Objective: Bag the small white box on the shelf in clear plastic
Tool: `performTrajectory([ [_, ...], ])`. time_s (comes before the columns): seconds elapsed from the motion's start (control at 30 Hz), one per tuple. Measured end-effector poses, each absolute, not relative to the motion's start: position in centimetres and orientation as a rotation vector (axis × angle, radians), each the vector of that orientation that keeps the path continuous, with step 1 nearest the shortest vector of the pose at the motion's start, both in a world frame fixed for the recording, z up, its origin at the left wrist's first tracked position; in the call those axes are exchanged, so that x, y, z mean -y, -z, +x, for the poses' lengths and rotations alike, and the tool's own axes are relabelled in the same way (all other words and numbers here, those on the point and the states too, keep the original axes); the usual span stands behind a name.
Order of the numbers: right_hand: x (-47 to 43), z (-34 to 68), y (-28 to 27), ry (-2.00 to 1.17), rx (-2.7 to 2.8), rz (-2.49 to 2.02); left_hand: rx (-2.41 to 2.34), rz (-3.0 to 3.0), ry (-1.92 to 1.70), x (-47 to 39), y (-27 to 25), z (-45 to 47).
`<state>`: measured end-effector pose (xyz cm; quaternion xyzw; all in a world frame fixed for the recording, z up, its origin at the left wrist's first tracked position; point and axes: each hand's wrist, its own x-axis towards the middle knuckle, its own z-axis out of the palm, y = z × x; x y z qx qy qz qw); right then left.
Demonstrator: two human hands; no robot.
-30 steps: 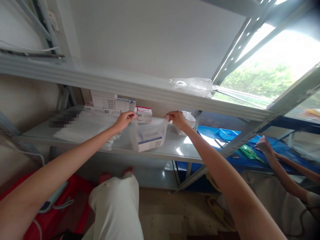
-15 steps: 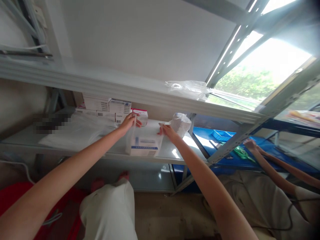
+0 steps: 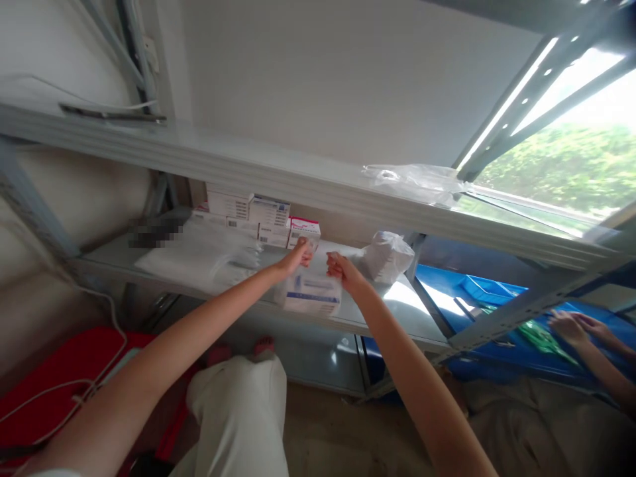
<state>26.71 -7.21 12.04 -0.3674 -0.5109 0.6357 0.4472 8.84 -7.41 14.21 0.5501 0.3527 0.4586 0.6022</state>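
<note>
Single head-worn view: looks forward and down along both outstretched arms, fairly near a grey metal shelf (image 3: 377,311) against the wall.

A long shelf (image 3: 124,262) runs across the middle of the frame. Near its front edge, in the middle, lies a bagged box (image 3: 312,295). The left hand (image 3: 294,257) touches its upper left corner and the right hand (image 3: 342,271) touches its upper right corner. Behind the left hand stands a stack of boxes (image 3: 258,215). Left of the bagged box lie flat plastic bags (image 3: 199,255). Right of the right hand sits a wrapped bundle (image 3: 386,255). Above, on the upper shelf (image 3: 238,165), lies a loose bag (image 3: 412,182). At the lower right, another person's hands (image 3: 576,326) are over a low table (image 3: 477,291).
</note>
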Motion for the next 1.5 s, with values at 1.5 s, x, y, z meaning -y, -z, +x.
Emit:
performTrajectory([
  [1.5, 6.7, 25.5, -6.9, -1.209, 1.138, -0.999, -1.264, 1.940, -1.211, 7.7, -11.1, 13.1],
])
